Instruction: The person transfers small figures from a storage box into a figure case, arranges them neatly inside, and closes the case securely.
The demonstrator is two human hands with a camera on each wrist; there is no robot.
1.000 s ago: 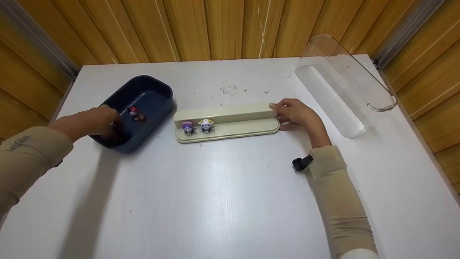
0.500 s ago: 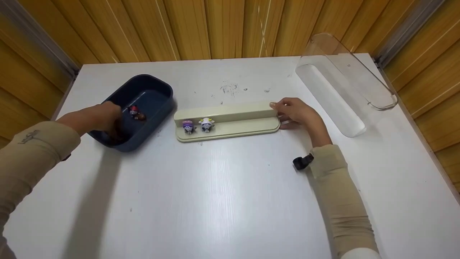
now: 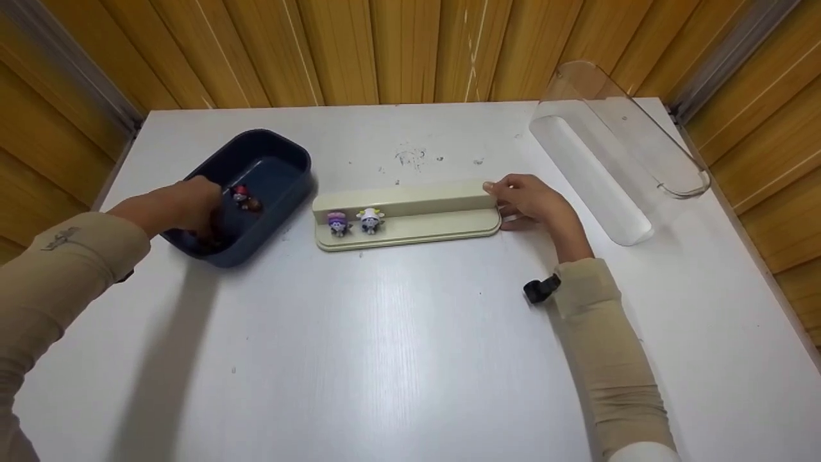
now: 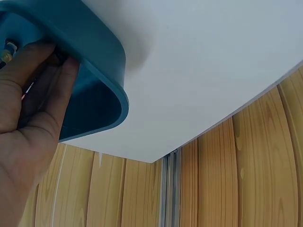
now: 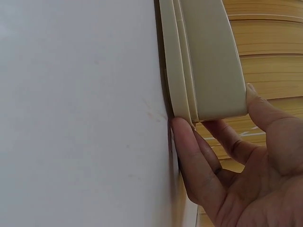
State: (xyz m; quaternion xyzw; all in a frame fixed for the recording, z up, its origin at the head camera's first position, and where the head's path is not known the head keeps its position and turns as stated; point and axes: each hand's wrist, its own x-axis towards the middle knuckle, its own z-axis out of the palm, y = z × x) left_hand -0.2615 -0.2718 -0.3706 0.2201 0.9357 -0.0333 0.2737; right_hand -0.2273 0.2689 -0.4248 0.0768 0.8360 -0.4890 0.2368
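My left hand (image 3: pixel 195 205) reaches down into a dark blue bin (image 3: pixel 282 205). In the left wrist view its thumb and fingertips pinch a small dark figurine (image 4: pixel 59 56), mostly hidden by the fingers. Another figurine (image 3: pixel 242 197), with a red top, lies on the bin floor. My right hand (image 3: pixel 529 199) grips the right end of a cream two-step display base (image 3: pixel 436 226), thumb at the upper corner and fingers against the end. Two figurines stand at the base's left end: one with a purple-pink top (image 3: pixel 337 224), the other with a white, yellow-horned hood (image 3: pixel 370 221).
A long clear cover (image 3: pixel 622 141) with rounded ends rests at the back right of the white table (image 3: pixel 397 346). Wooden-slat walls (image 3: pixel 404 51) rise behind the table and at both sides.
My left hand has shifted slightly right inside the bin, its forearm coming further into view. The right hand, the base and its two figurines stay in place.
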